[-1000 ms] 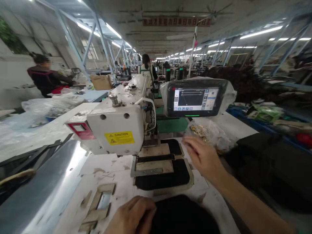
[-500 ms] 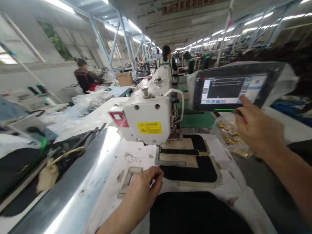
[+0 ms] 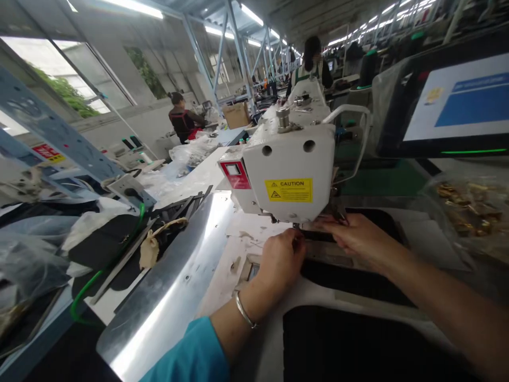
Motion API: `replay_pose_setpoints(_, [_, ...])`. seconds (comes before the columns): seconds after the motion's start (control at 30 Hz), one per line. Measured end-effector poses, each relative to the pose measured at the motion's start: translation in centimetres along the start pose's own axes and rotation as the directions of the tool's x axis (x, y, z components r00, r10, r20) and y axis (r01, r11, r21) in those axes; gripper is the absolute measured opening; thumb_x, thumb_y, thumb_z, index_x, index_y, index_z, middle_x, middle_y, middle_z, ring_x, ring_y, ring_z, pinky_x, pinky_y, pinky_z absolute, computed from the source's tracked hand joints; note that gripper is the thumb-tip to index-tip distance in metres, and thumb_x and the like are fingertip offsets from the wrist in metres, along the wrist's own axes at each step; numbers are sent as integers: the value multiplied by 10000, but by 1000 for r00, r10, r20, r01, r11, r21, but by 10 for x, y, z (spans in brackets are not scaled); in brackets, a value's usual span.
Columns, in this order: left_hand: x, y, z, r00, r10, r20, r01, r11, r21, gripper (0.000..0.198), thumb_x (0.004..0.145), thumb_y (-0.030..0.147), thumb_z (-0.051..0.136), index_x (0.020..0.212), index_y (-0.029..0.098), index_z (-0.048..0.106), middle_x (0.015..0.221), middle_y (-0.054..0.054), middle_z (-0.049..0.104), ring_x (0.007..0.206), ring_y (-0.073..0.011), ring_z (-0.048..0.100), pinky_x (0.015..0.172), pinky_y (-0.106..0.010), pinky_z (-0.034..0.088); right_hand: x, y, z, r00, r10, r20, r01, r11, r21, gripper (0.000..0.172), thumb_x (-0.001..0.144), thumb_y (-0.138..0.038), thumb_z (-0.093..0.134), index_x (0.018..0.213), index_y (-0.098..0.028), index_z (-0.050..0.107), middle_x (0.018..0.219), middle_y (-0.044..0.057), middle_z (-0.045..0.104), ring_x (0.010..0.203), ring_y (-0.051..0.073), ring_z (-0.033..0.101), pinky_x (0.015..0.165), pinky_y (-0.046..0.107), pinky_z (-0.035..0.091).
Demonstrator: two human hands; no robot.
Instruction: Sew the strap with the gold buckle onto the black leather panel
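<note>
A white sewing machine head with a yellow caution label stands at the centre. Just below its needle area is my left hand, fingers bent together; anything in its fingertips is too small to make out. My right hand reaches in from the right under the machine head, and its fingertips close around something dark and thin by the needle area. Beneath both hands lies a black fabric piece in a pale template. Nearer the camera is another black piece.
A display screen stands at the right, above a clear bag of gold-coloured metal parts. Shiny sheet metal covers the table's left part. Black strips lie beyond it. Two people sit farther back.
My right hand has left the screen and come down under the machine head. My left hand has moved up to the needle area. The screen shows a blue panel, and the view has shifted.
</note>
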State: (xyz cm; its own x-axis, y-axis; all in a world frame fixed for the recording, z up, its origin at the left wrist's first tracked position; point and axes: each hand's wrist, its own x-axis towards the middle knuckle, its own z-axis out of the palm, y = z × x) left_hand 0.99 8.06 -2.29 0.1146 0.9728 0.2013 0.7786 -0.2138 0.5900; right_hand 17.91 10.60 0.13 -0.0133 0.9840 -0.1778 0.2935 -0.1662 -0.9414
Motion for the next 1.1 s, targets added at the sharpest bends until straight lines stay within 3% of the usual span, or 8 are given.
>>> replay_pose_setpoints(0.1, [4, -3, 3, 1000, -17, -8, 17, 999, 30, 209, 835, 204, 558, 961, 195, 725, 784, -51, 743, 726, -198, 685, 673, -275, 473, 12, 4, 15, 999, 44, 20, -44, 999, -4, 140, 842, -219, 553, 727, -168, 617, 486, -27, 511, 350, 81, 395, 355, 204, 237])
replay_pose_setpoints(0.23, [6, -5, 3, 999, -41, -2, 41, 998, 52, 203, 848, 230, 565, 953, 194, 735, 735, -47, 730, 651, -181, 655, 628, -262, 452, 23, 14, 22, 999, 9, 39, -7, 998, -55, 216, 817, -216, 596, 604, -181, 589, 411, -35, 484, 311, 89, 397, 337, 206, 268])
replay_pose_setpoints(0.4, [6, -4, 4, 999, -42, -2, 42, 999, 27, 192, 855, 229, 571, 950, 197, 734, 727, -39, 723, 647, -171, 646, 630, -253, 452, 29, 23, 23, 998, -51, 37, 53, 995, -78, 137, 794, -229, 616, 665, -185, 621, 502, -24, 571, 351, 91, 451, 343, 198, 297])
replay_pose_setpoints(0.67, [7, -5, 5, 999, -31, 10, 31, 1000, 6, 204, 846, 199, 565, 962, 177, 732, 692, -36, 705, 603, -161, 620, 610, -250, 455, 23, 12, 24, 998, -36, 54, 40, 996, -74, 218, 812, -254, 607, 609, -179, 590, 418, -28, 491, 324, 86, 399, 323, 192, 257])
replay_pose_setpoints(0.83, [7, -7, 6, 1000, -11, 6, 11, 1000, 2, 200, 857, 201, 553, 946, 176, 730, 680, -35, 696, 598, -162, 611, 599, -254, 446, 24, 11, 24, 999, -24, 46, 27, 998, -61, 157, 810, -217, 601, 662, -164, 611, 557, -5, 594, 336, 69, 423, 324, 184, 276])
replay_pose_setpoints(1.1, [9, -3, 3, 999, -37, 39, 36, 999, 13, 207, 865, 187, 552, 980, 163, 722, 730, -56, 713, 640, -177, 638, 638, -268, 481, 22, 8, 24, 999, -7, 37, 9, 999, -50, 182, 804, -205, 591, 627, -160, 589, 496, -16, 550, 331, 62, 394, 326, 175, 251])
